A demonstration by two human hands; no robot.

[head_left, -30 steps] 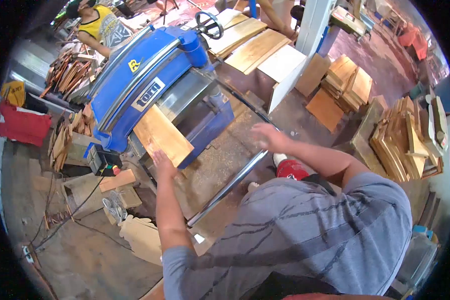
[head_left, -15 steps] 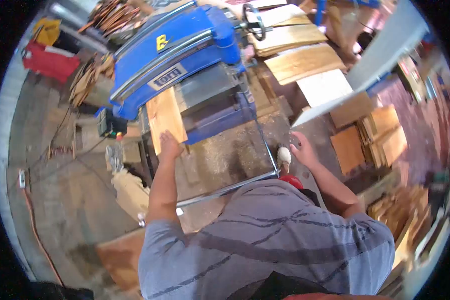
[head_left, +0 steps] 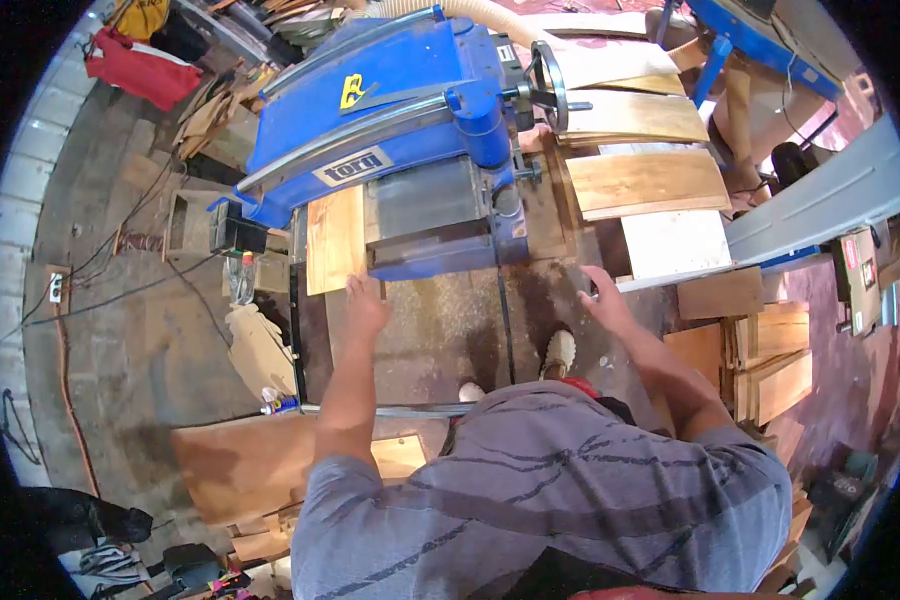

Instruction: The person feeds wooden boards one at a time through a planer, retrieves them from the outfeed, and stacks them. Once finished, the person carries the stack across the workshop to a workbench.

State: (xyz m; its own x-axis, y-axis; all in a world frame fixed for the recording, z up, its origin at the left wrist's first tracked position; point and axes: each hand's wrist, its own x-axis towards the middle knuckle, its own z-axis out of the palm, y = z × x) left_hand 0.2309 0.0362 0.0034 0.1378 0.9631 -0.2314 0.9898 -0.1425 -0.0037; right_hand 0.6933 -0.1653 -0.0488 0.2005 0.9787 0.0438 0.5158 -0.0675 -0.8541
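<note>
Under the blue machine [head_left: 400,85], in the head view, a board [head_left: 336,235] is partly tucked, its near corner touched by the left hand [head_left: 366,303]; whether it is gripped cannot be told. The right hand [head_left: 608,302] is held apart, fingers parted.

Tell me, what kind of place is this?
Probably a woodworking shop: a wooden board sticks out of a big blue machine, flat wood panels lie nearby, and there's what looks like sawdust below.

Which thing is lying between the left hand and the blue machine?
In the head view, a wooden board: its near end by the left hand, its far part under the blue machine.
</note>
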